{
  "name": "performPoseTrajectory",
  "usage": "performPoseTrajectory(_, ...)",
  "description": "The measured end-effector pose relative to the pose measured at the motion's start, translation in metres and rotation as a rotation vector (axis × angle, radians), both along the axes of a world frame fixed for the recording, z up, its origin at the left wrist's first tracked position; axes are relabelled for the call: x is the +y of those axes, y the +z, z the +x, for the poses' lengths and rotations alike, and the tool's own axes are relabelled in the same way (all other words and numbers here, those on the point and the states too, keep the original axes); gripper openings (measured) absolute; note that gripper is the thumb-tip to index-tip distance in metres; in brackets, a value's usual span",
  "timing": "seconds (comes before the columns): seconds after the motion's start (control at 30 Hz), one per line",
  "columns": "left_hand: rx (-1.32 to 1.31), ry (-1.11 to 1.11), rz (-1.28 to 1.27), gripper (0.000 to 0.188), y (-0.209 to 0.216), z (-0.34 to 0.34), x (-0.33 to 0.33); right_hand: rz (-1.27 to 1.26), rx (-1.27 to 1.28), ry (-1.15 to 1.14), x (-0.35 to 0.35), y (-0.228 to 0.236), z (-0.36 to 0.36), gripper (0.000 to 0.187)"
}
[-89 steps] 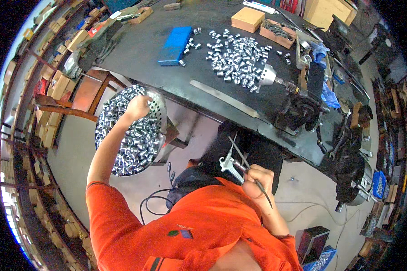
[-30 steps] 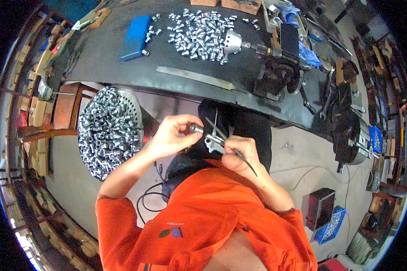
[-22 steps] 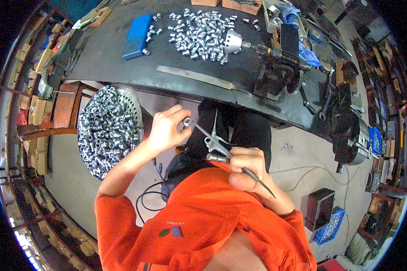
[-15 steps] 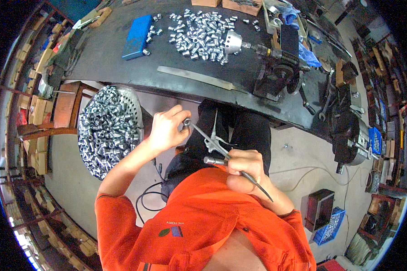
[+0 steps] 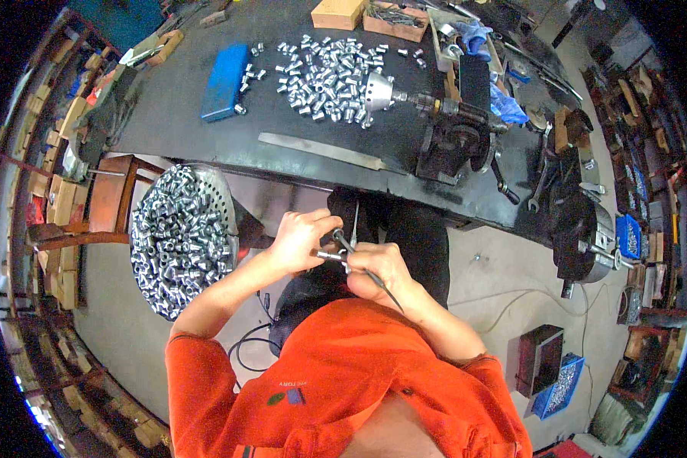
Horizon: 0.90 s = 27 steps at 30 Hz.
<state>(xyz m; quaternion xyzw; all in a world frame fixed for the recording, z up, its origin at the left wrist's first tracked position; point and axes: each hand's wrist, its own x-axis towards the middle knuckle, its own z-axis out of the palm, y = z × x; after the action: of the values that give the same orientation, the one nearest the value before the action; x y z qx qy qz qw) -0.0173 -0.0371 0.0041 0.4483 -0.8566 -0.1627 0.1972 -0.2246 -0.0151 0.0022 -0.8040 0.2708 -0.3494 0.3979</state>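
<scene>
My left hand (image 5: 304,243) is closed, fingertips pinching a small shiny metal fitting (image 5: 339,235) in front of my lap. Close against it, my right hand (image 5: 379,269) grips a slim dark tool (image 5: 387,291) whose tapered tail sticks out past the palm. A short bright metal cylinder (image 5: 329,255) lies between the two hands; the fingers partly hide it, and I cannot tell which hand bears it. To the left, a perforated metal bowl (image 5: 220,191) is heaped with similar metal fittings (image 5: 177,240).
On the dark workbench (image 5: 183,141) lie a pile of fittings (image 5: 328,80), a blue block (image 5: 225,82) and a flat file (image 5: 320,149). A geared hand-crank device (image 5: 458,141) stands right of them, a vise (image 5: 584,229) farther right. Blue bin (image 5: 561,385) and cables (image 5: 240,347) are on the floor.
My right hand has moved left and up, meeting the left hand, which has shifted slightly right and down. The tool's long shaft, visible before, is now mostly hidden. The view has tilted slightly.
</scene>
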Motion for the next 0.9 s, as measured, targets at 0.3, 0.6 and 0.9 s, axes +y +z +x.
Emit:
performPoseTrajectory(0.3, -0.163, 0.16, -0.133, 0.033, -0.016, -0.001, -0.102, -0.189, -0.075, -0.337, 0.015, 0.024, -0.034, 0.022)
performPoseTrajectory(0.6, 0.508, 0.356, 0.096, 0.035, 0.046, 0.034, -0.192, -0.068, -0.031, -0.336, 0.022, -0.002, -0.038, 0.019)
performPoseTrajectory(0.9, 0.421, 0.632, 0.293, 0.037, 0.016, 0.208, -0.066, 0.074, -0.039, -0.284, 0.02, -0.007, -0.035, 0.019)
